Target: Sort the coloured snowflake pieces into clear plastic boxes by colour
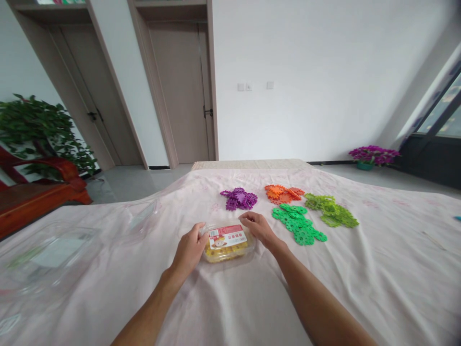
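A clear plastic container point(230, 252) with a red and white label on its lid lies on the cloth in front of me; yellow pieces show inside. My left hand point(192, 245) grips its left end, fingers curled at the rim. At the far right corner, my right hand point(258, 228) is closed on the lid's edge. Beyond the container is a heap of purple gear-shaped pieces point(239, 198). Green gear pieces point(300, 223) lie just right of my right hand, with orange gear pieces point(283, 193) and lime-green gear pieces point(331, 210) farther back.
Clear plastic containers point(54, 254) stand at the left, another clear piece point(139, 223) beside them. A pale cloth point(378, 269) with wrinkles covers the surface. Past it are a wooden chair point(46, 178), a leafy plant point(39, 129) and purple flowers point(374, 154) on the floor.
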{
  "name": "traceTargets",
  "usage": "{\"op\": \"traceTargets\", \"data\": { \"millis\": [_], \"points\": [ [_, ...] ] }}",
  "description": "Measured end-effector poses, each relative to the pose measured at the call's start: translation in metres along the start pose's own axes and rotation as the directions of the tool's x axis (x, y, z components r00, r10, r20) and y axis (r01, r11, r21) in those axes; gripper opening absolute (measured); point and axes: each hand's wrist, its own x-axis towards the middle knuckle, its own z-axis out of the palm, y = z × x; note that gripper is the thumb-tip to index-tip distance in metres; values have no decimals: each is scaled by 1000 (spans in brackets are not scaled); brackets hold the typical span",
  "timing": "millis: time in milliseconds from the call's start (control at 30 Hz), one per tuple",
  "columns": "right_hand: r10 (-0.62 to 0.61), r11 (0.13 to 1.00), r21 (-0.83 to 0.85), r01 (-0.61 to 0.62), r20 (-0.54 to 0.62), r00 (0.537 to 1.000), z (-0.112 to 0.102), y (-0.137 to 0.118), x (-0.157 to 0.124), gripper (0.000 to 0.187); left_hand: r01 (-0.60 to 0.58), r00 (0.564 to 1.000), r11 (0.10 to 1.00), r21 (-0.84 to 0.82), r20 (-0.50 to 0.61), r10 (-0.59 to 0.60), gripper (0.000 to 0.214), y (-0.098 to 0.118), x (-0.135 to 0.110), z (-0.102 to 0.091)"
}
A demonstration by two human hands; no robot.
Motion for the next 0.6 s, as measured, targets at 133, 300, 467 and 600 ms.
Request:
{"op": "traceTargets", "data": {
  "millis": [133,300,467,600],
  "points": [
    [94,993,73,-96,26,995,-1,2,-1,30,13,1000,997,-77,15,-12,38,-1,0,-1],
    [229,955,174,-238,71,971,3,5,-1,28,84,984,996,26,157,-87,37,-8,0,-17],
    [270,878,365,-308,152,951,5,4,-1,28,251,895,958,-139,411,-174,54,-16,0,-16],
    [306,831,436,-347,163,938,7,0,-2,35,307,861,914,-264,486,-148,58,-16,0,-13]
  ]
}}
